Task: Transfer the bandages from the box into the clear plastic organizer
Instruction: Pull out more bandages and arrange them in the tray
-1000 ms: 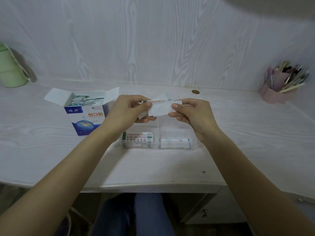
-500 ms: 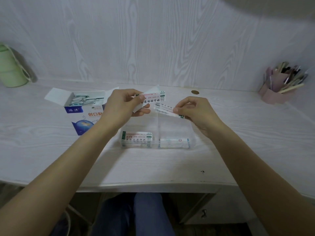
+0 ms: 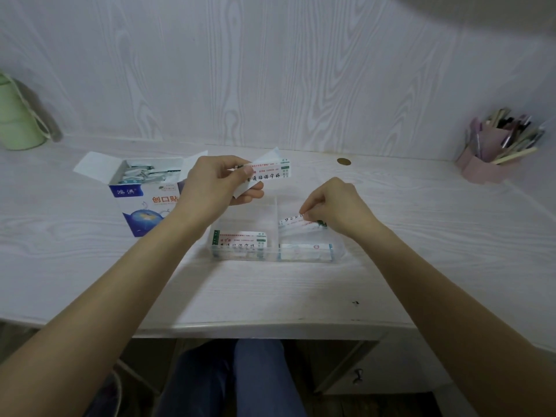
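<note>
An open blue-and-white bandage box (image 3: 144, 203) stands at the left with several wrapped bandages inside. The clear plastic organizer (image 3: 275, 233) lies in the middle of the desk. One bandage (image 3: 239, 241) lies in its left compartment and another (image 3: 305, 249) at the front of its right one. My left hand (image 3: 216, 182) pinches a small bunch of wrapped bandages (image 3: 267, 173) above the organizer's back left. My right hand (image 3: 334, 209) pinches a single bandage (image 3: 293, 221), low inside the right compartment.
A green container (image 3: 16, 118) stands at the far left by the wall. At the far right is a pink holder (image 3: 487, 158) full of pens. A small brass disc (image 3: 344, 161) lies near the wall. The desk's front edge runs just above my knees.
My hands have drawn apart. The right hand took one bandage from the bunch and carried it down into the right compartment. The left hand stayed up with the remaining ones.
</note>
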A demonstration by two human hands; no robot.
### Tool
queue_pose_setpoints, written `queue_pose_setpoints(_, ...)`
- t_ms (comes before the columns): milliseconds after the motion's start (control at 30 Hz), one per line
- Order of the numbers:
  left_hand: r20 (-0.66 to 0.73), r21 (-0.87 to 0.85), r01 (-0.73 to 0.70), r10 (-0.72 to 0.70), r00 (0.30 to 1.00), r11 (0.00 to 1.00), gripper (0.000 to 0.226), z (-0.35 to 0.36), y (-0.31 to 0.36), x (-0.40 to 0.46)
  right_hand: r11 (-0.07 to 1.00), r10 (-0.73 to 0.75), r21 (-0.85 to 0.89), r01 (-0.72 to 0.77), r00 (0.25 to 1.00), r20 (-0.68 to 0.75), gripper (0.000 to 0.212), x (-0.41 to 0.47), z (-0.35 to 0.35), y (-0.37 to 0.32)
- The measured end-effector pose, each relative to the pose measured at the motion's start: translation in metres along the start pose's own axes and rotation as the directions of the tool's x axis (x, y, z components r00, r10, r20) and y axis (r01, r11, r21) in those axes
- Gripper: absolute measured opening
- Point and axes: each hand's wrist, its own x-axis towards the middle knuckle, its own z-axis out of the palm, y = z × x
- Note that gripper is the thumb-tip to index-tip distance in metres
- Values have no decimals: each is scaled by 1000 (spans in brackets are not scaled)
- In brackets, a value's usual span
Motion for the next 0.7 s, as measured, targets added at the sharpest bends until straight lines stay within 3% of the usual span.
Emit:
queue_pose_setpoints(233,15,-5,11,-11,1000,1000,15,2,1,-2,963,-19,-266,36,998,65,14,2,6,-8)
queue_pose_setpoints(400,17,3,0,0,1000,1000,18,3,3,-2,878,-126,-456,145,989,71,24,6,10,-13)
queue_pose_setpoints(700,36,-2,14,-13,999,1000,15,7,5,-4,757,-291,-523,392,919,267,21,9,1,-14)
